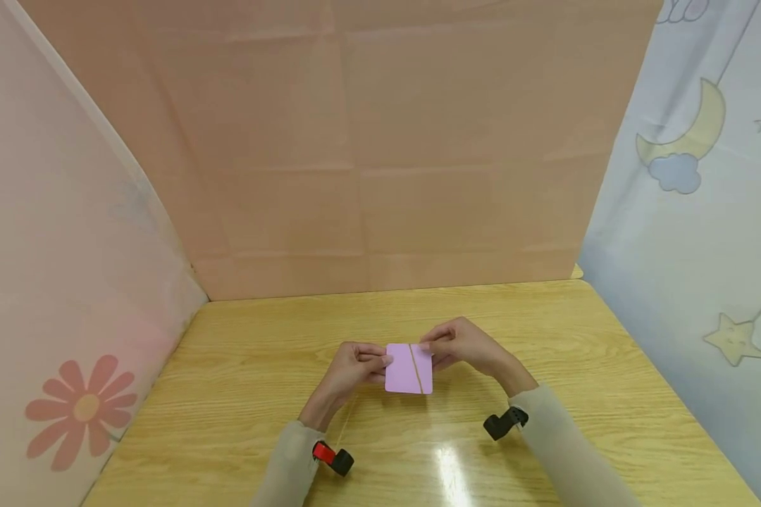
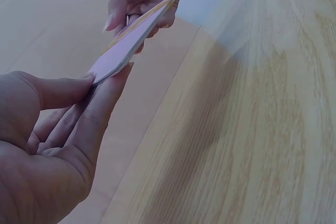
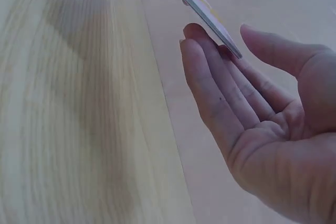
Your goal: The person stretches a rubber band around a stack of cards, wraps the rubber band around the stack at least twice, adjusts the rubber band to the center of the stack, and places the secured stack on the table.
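Observation:
A thin pink square card (image 1: 399, 369) is held up above the table, with a tan rubber band (image 1: 416, 370) running slantwise across its face near the right side. My left hand (image 1: 350, 367) pinches the card's left edge between thumb and fingers; the left wrist view shows the card (image 2: 122, 51) tilted and seen almost edge-on. At the card's upper right corner is my right hand (image 1: 468, 346). In the right wrist view its fingers (image 3: 202, 85) extend behind the card's edge, while the thumb stands apart from the card's face. The card's underside is hidden.
The wood-grained table (image 1: 254, 352) stretches beneath both hands. A peach-coloured sheet (image 1: 355, 176) stands along its back edge. Printed cloths hang at both sides, one with a pink flower (image 1: 86, 408), the other with a moon (image 1: 704, 127). Each wrist wears a camera strap.

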Demonstrator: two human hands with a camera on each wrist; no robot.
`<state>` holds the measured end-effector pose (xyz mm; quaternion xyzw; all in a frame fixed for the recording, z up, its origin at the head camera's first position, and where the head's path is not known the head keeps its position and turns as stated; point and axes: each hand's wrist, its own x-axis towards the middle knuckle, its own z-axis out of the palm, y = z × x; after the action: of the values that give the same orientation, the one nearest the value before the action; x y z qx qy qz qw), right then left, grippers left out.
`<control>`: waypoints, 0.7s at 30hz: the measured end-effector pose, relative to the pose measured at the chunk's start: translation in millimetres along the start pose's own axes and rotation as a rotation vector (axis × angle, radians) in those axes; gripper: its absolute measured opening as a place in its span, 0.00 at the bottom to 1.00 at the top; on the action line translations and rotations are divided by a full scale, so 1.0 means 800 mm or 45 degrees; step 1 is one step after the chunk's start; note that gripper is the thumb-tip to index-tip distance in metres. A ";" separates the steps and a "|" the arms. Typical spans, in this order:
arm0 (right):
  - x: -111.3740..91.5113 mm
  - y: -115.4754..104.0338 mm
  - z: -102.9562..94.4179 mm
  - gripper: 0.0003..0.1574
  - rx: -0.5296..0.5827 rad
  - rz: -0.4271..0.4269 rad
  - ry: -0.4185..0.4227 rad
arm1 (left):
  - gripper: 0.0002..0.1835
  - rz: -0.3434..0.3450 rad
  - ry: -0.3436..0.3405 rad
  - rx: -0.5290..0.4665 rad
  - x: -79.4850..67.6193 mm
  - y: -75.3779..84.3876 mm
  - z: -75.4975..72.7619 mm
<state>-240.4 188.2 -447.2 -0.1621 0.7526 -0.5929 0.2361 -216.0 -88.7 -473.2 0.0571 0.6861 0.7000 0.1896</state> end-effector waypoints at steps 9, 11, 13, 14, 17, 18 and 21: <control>-0.010 0.016 0.005 0.25 0.159 0.014 0.087 | 0.13 0.029 0.024 -0.019 0.002 -0.003 0.002; -0.011 0.020 0.007 0.25 0.203 0.018 0.117 | 0.13 0.031 0.031 -0.025 0.002 -0.004 0.003; -0.012 0.022 0.008 0.26 0.244 0.014 0.147 | 0.13 0.027 0.043 -0.025 0.003 -0.004 0.004; -0.013 0.023 0.009 0.26 0.263 0.010 0.161 | 0.13 0.030 0.048 -0.023 0.002 -0.004 0.005; -0.014 0.025 0.011 0.27 0.307 -0.006 0.195 | 0.12 0.025 0.064 -0.016 0.003 -0.006 0.006; -0.014 0.026 0.012 0.27 0.318 -0.009 0.203 | 0.12 0.021 0.069 -0.015 0.003 -0.006 0.006; -0.013 0.029 0.014 0.27 0.353 -0.018 0.212 | 0.12 0.017 0.084 -0.004 0.004 -0.007 0.007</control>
<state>-224.6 190.0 -469.9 -0.0834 0.6794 -0.7041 0.1888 -216.4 -82.4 -479.2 0.0383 0.6905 0.7039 0.1623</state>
